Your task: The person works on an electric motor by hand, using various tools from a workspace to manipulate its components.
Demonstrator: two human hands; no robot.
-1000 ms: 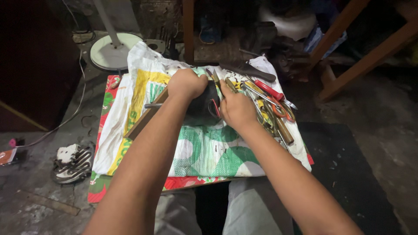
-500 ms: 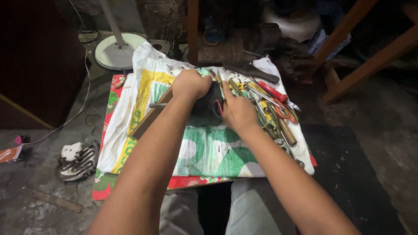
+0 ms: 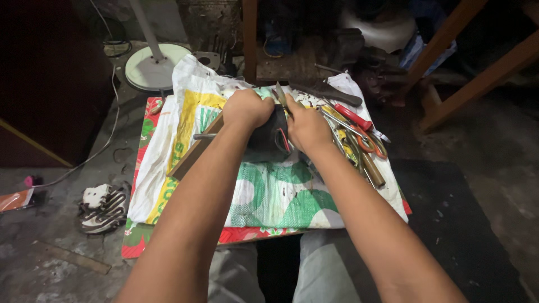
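Note:
My left hand (image 3: 246, 108) is closed over the top of a dark, rounded motor-like part (image 3: 268, 141) with red and white wires showing at its side. It rests on a woven white, green and yellow sack (image 3: 269, 196). My right hand (image 3: 306, 128) grips a thin metal tool (image 3: 281, 93) whose blade sticks up between both hands, against the dark part. A metal shaft (image 3: 203, 136) juts left from under my left hand, over a wooden strip (image 3: 191, 157).
Several hand tools lie at the sack's right: a red-handled screwdriver (image 3: 352, 116), orange-handled scissors (image 3: 368, 143), a wooden-handled tool (image 3: 373, 169). A fan base (image 3: 151, 67) stands at back left, a coil heater part (image 3: 104, 206) on the floor at left, wooden legs (image 3: 466, 73) at right.
The view has shifted slightly. Both hands stay on the dark part, and the thin tool's blade now stands up between them.

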